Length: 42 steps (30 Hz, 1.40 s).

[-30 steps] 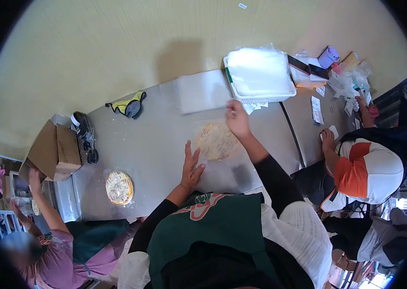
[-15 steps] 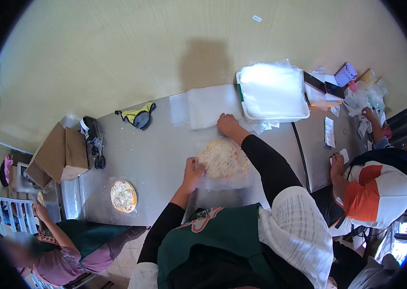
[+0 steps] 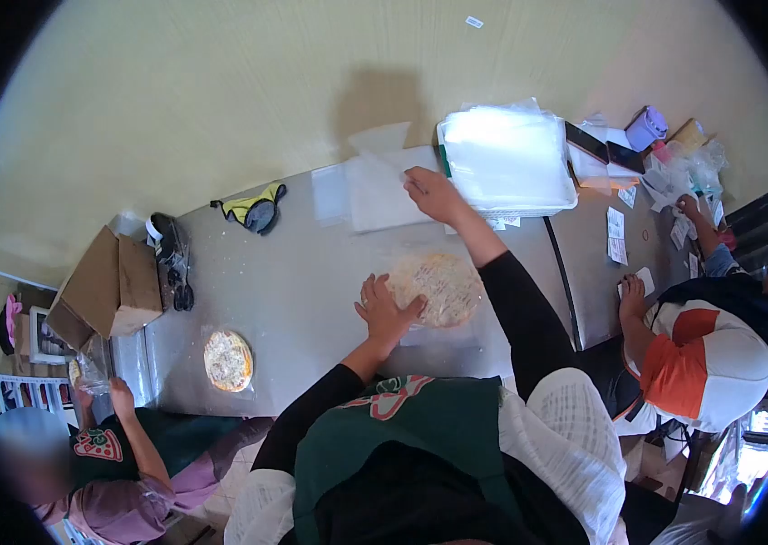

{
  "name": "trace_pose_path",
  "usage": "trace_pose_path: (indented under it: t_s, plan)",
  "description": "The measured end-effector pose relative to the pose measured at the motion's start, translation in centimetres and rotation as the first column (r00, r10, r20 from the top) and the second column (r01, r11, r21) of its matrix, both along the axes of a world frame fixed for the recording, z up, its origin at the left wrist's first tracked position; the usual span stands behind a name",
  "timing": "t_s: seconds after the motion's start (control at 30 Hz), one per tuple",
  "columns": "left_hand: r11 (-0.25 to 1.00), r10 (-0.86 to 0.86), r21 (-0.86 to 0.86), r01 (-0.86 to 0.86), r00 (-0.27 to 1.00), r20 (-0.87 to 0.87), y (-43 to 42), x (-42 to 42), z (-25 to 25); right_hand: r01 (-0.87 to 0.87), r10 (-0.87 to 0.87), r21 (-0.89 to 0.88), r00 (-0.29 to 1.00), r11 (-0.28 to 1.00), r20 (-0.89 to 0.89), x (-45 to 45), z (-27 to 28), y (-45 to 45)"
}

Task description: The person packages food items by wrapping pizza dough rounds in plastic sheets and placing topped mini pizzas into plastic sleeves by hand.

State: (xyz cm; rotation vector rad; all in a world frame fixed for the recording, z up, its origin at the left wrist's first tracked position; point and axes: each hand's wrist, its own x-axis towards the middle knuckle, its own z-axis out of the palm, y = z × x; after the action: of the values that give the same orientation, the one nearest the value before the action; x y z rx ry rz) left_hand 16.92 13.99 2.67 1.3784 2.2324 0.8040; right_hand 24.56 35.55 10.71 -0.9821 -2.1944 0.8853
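Note:
A round pizza topped with pale shredded cheese (image 3: 443,289) lies in front of me on clear plastic film (image 3: 443,336). My left hand (image 3: 386,313) is open, fingers spread, resting at the pizza's left edge. Farther back, my right hand (image 3: 434,193) pinches the corner of a thin translucent sheet (image 3: 380,138), whose far part stands up off the stack of white sheets (image 3: 384,200). To the left, a second pizza (image 3: 228,361) sits on its own clear film.
A white basket (image 3: 511,214) full of sheets stands behind, with two phones (image 3: 586,143) beside it. Left are a yellow-and-grey strapped item (image 3: 257,211) and a cardboard box (image 3: 107,286). Co-workers sit at right (image 3: 706,354) and left (image 3: 130,454).
My right hand has moved back and lifted a sheet off the stack. My left hand has spread its fingers over the pizza's edge. The left co-worker now has both hands on a plastic bag.

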Motion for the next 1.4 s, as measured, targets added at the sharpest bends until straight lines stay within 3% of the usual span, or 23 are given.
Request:
trace_pose_path:
  t_s: [0.03,0.1,0.13,0.17,0.23,0.3,0.33,0.43,0.53,0.63,0.83,1.13,1.2,1.27,1.33,1.4]
  plan:
    - [0.996,-0.005,0.088,-0.002,0.997,0.082,0.3,-0.7,-1.2,-0.025,0.022,-0.128,0.999,0.991,-0.024,0.6,2.3,-1.3]
    - [0.966,-0.034,0.258,-0.030,0.970,0.241,0.7,-2.9,-4.5,-0.274,0.166,-0.349,0.936,0.896,-0.309,2.1,5.2,-3.3]
    - [0.968,-0.098,0.250,-0.023,0.884,0.458,0.6,-3.7,-3.7,-0.409,0.203,-0.424,0.869,0.808,-0.451,2.7,5.6,-4.3]
    - [0.970,-0.152,0.244,-0.014,0.745,0.649,0.3,-4.5,-3.0,-0.544,0.148,-0.504,0.764,0.671,-0.628,3.1,5.3,-5.3]
    - [0.970,-0.229,0.244,0.003,0.349,0.909,-0.6,-6.3,-0.1,-0.794,-0.089,-0.503,0.505,0.342,-0.858,3.4,3.9,-7.5]
    - [0.965,-0.257,0.261,0.010,-0.132,0.957,-1.7,-8.0,2.0,-0.865,-0.154,-0.436,0.410,0.247,-0.899,3.2,1.9,-9.5]
    - [0.915,-0.371,0.397,0.065,-0.243,0.896,-2.4,-8.8,2.6,-0.896,-0.190,-0.397,0.363,0.199,-0.912,3.0,1.5,-10.7]
    - [0.914,-0.400,0.404,0.038,-0.084,0.913,-4.9,-10.7,4.4,-0.808,-0.368,-0.565,0.480,0.168,-0.796,2.5,1.0,-14.5]
    - [0.965,-0.251,0.259,-0.031,0.149,0.956,-7.6,-13.1,4.5,-0.861,-0.400,-0.480,0.385,0.169,-0.832,1.1,-0.8,-16.8]
    - [0.978,-0.131,0.135,-0.157,0.031,0.991,-9.7,-15.6,6.4,-0.819,-0.378,-0.530,0.429,0.219,-0.820,0.1,-1.5,-18.0]
    - [0.959,-0.118,0.173,-0.224,0.239,0.964,-13.1,-19.6,9.1,-0.541,-0.263,-0.769,0.730,0.341,-0.631,-2.2,-0.5,-20.6]
    - [0.870,-0.060,0.350,-0.347,0.631,0.773,-16.2,-22.0,11.1,-0.356,-0.199,-0.828,0.858,0.434,-0.474,-7.6,-2.2,-22.7]
    - [0.847,0.043,0.407,-0.341,0.807,0.589,-16.5,-24.5,12.7,-0.319,-0.202,-0.863,0.885,0.392,-0.419,-9.7,-2.9,-23.6]
    - [0.791,0.180,0.580,-0.197,0.980,0.088,-16.4,-27.8,14.2,-0.266,-0.201,-0.908,0.918,0.324,-0.341,-11.8,-4.2,-24.7]
    - [0.854,0.352,0.506,-0.123,0.852,-0.387,-17.3,-28.1,19.0,-0.193,-0.189,-0.953,0.952,0.231,-0.239,-13.9,-6.2,-26.0]
    - [0.867,0.379,0.495,-0.062,0.728,-0.572,-18.0,-29.4,20.6,-0.164,-0.196,-0.984,0.965,0.074,-0.176,-16.3,-8.5,-27.8]
